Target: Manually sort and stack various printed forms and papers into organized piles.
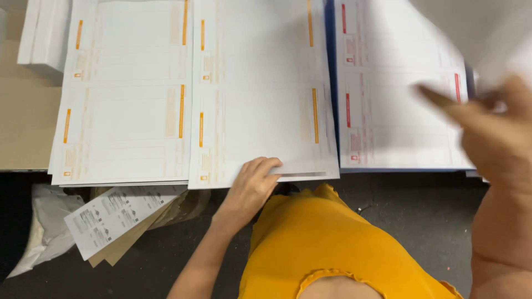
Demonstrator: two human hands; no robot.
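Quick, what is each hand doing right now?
Left hand: open, fingers resting on the middle paper stack.
Right hand: blurred, seems to pinch a white sheet.

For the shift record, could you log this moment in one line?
left hand: on orange-printed stack edge | right hand: lifting white sheet, blurred

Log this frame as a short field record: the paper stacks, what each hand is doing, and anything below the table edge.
left stack: white sheets with orange bars
middle stack: same orange-barred sheets, near edge overhanging the table
right stack: white sheets with red bars
left hand: left hand rests on the middle stack's near corner, fingers curled over its edge
right hand: right hand, blurred, raised over the right stack with a white sheet above it; grip unclear
below table: loose printed papers and a white bag on the dark floor
clothing: yellow top
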